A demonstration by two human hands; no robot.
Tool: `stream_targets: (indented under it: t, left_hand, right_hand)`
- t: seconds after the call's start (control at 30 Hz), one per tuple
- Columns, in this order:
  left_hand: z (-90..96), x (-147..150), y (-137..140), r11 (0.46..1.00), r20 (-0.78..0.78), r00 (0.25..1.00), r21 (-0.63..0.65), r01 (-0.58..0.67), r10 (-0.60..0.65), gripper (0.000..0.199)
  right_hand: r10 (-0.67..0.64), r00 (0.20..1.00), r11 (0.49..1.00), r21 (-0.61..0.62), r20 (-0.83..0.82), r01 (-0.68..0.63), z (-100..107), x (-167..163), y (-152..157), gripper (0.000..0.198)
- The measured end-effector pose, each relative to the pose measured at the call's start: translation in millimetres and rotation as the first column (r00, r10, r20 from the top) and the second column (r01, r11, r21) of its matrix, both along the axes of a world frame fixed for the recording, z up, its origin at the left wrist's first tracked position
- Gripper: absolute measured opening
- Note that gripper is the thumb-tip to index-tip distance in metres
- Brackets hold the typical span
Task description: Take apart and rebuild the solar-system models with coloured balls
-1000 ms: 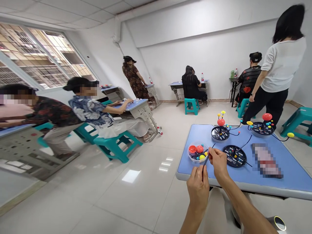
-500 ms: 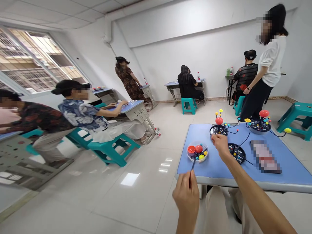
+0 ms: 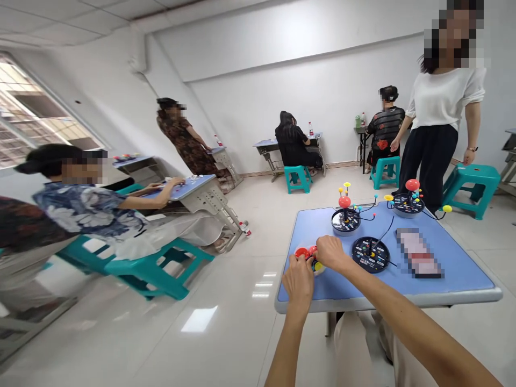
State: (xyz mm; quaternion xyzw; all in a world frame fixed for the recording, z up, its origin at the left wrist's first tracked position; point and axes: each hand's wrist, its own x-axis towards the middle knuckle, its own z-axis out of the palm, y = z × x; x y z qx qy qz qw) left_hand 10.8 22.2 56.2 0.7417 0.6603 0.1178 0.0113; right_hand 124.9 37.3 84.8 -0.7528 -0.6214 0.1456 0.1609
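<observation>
My left hand [image 3: 299,278] is closed at the front of a clear round tub [image 3: 318,272], its fingertips pinched on a thin black rod that is mostly hidden now. Next to it my right hand [image 3: 332,251] is closed over the tub's right side; what its fingers hold, if anything, is hidden. Inside the tub lie a red half ball [image 3: 301,251], a second red piece and a yellow ball [image 3: 319,266]. To the right sits a round black planet-model base [image 3: 371,255] with an upright post and thin curved arms.
Two planet models with red balls, one [image 3: 345,219] behind my right hand and another [image 3: 408,203] at the far right, stand on the blue table [image 3: 338,293]. A phone [image 3: 419,253] lies at right. A person in white [image 3: 445,102] stands beyond, near a green stool [image 3: 471,180].
My left hand has moved up to the tub with the black rod. The right hand has come down left from the rear model to the tub. The standing person has turned.
</observation>
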Motion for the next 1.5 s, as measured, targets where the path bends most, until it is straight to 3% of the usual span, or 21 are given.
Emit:
stream_targets:
  t: [0.1, 0.2, 0.27, 0.33, 0.4, 0.47, 0.53, 0.63, 0.83, 1.17, 1.5]
  left_hand:
    - [0.2, 0.6, 1.0, 1.0, 0.015, 1.0, -0.001, 0.004, -0.004, 0.029]
    - [-4.0, 3.7, -5.6, 0.991, 0.142, 0.989, 0.133, 0.015, -0.034, 0.028]
    - [-10.5, 12.3, -15.2, 0.958, 0.282, 0.944, 0.271, 0.093, -0.172, 0.026]
    - [-18.2, 27.5, -27.1, 0.903, 0.386, 0.846, 0.367, 0.226, -0.368, 0.024]
    - [-24.8, 47.4, -38.1, 0.857, 0.432, 0.752, 0.381, 0.347, -0.497, 0.023]
    - [-28.7, 69.1, -45.4, 0.839, 0.448, 0.711, 0.343, 0.423, -0.542, 0.019]
    - [-30.3, 89.6, -47.6, 0.848, 0.469, 0.707, 0.269, 0.456, -0.529, 0.017]
    - [-31.6, 114.8, -43.8, 0.878, 0.497, 0.732, 0.155, 0.454, -0.466, 0.019]
    - [-37.4, 139.0, -34.4, 0.909, 0.418, 0.812, 0.093, 0.407, -0.406, 0.014]
    - [-42.4, 140.6, -31.3, 0.912, 0.4, 0.824, 0.092, 0.4, -0.401, 0.016]
    - [-43.1, 141.3, -30.2, 0.911, 0.384, 0.831, 0.08, 0.406, -0.403, 0.017]
  right_hand:
    - [0.02, 0.999, 1.0, 0.013, 0.042, -0.02, 8.1, 3.0, -13.8, 0.023]
    - [0.02, 0.998, 0.998, 0.062, 0.057, -0.023, 15.7, 15.3, -39.1, 0.029]
    - [-0.014, 0.999, 0.99, 0.138, 0.037, 0.009, 19.3, 31.5, -59.2, 0.03]
    - [-0.085, 0.996, 0.973, 0.215, 0.003, 0.083, 22.3, 54.2, -77.8, 0.029]
    - [-0.17, 0.985, 0.958, 0.234, -0.006, 0.167, 25.5, 81.1, -91.7, 0.027]
    - [-0.227, 0.973, 0.952, 0.215, 0.028, 0.216, 29.0, 107.7, -99.1, 0.026]
    - [-0.224, 0.97, 0.966, 0.157, 0.094, 0.207, 31.3, 129.7, -99.7, 0.025]
    - [-0.113, 0.978, 0.993, -0.003, 0.176, 0.115, 29.5, 149.2, -90.8, 0.023]
    - [0.078, 0.981, 0.986, -0.157, 0.18, -0.05, 12.2, 150.0, -67.5, 0.027]
    - [0.134, 0.977, 0.98, -0.166, 0.169, -0.105, -4.9, 148.6, -54.8, 0.02]
    - [0.11, 0.981, 0.988, -0.126, 0.16, -0.09, -3.5, 148.6, -51.4, 0.016]
